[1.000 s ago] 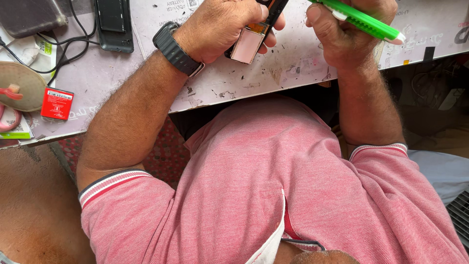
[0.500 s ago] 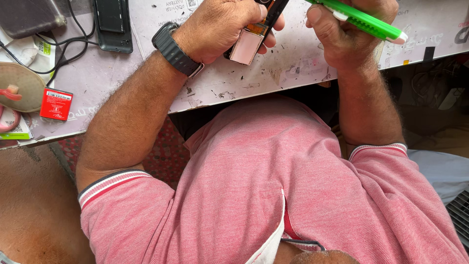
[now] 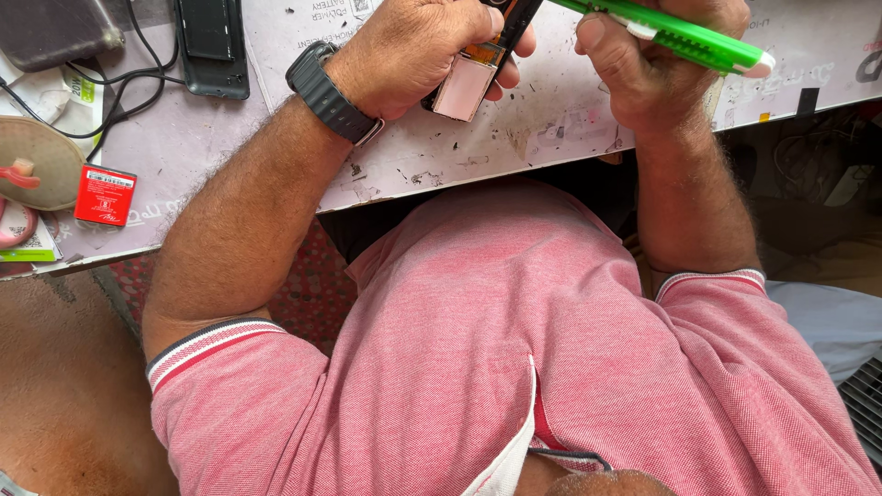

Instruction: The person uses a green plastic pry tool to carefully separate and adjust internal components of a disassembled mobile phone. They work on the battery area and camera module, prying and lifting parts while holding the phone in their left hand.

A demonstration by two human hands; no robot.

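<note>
On the worktable [image 3: 478, 156], the left hand [image 3: 413, 50] sits at twelve o'clock, the phone [image 3: 473, 69] in it; the right hand [image 3: 648, 69] lies at one o'clock, the tool [image 3: 680, 37] across it. A small box [image 3: 104, 196] lies at nine o'clock.

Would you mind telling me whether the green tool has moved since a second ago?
No. The green tool sits where it was against the white sheet, held in the right hand.

Scuffed worktable [image 3: 478, 152]: red box [image 3: 105, 196], cables [image 3: 119, 87], perhaps.
</note>
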